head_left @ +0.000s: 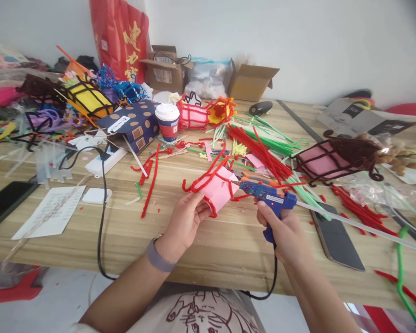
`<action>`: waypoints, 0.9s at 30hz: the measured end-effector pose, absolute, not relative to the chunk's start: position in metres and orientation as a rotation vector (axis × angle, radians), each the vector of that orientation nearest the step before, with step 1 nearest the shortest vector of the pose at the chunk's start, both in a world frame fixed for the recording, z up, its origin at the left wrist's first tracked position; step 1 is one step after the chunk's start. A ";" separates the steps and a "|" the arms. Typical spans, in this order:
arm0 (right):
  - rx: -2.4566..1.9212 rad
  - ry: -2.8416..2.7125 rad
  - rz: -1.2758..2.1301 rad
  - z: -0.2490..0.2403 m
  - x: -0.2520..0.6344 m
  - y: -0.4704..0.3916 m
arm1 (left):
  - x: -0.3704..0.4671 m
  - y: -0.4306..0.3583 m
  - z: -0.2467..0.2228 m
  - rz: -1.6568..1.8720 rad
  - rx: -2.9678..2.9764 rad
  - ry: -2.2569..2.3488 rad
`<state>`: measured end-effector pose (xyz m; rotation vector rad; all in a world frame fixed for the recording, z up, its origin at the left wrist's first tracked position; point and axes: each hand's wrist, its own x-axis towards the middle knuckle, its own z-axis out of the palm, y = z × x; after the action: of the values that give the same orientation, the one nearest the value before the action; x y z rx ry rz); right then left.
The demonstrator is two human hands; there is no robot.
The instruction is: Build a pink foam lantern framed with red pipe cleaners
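Note:
My left hand [186, 221] holds a small pink lantern [220, 188] edged with red pipe cleaners, its fingers pinching the lower left edge. In my right hand [287, 231] is a blue glue gun [280, 200], gripped by the handle. The gun's nozzle points left and reaches the lantern's right side; whether it touches cannot be made out. A long clear glue stick [360, 225] sticks out of the gun's back towards the right. Behind the gun lie orange-handled pliers [260, 179].
Red pipe cleaners [260, 150] and green ones [277, 138] lie behind the hands. A paper cup [168, 122] stands beside a dotted box [138, 125]. A phone [338, 236] lies right, near a brown-framed lantern [327, 159]. Black cables [105, 217] cross the table's front edge.

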<state>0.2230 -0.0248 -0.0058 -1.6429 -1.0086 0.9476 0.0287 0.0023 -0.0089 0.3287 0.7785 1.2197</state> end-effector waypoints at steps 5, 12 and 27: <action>-1.861 -1.193 0.686 -0.006 0.233 -0.030 | 0.028 0.002 -0.010 1.234 0.321 0.785; -1.719 -1.057 0.833 -0.007 0.254 -0.048 | 0.024 0.006 -0.009 1.327 0.303 0.801; -1.608 -0.991 1.822 -0.020 0.226 -0.055 | 0.006 0.019 0.003 1.546 0.123 0.791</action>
<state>0.2262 -0.0551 -0.0202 -1.6079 -0.9906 1.8219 0.0062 0.0190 0.0028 0.1231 0.7907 1.5459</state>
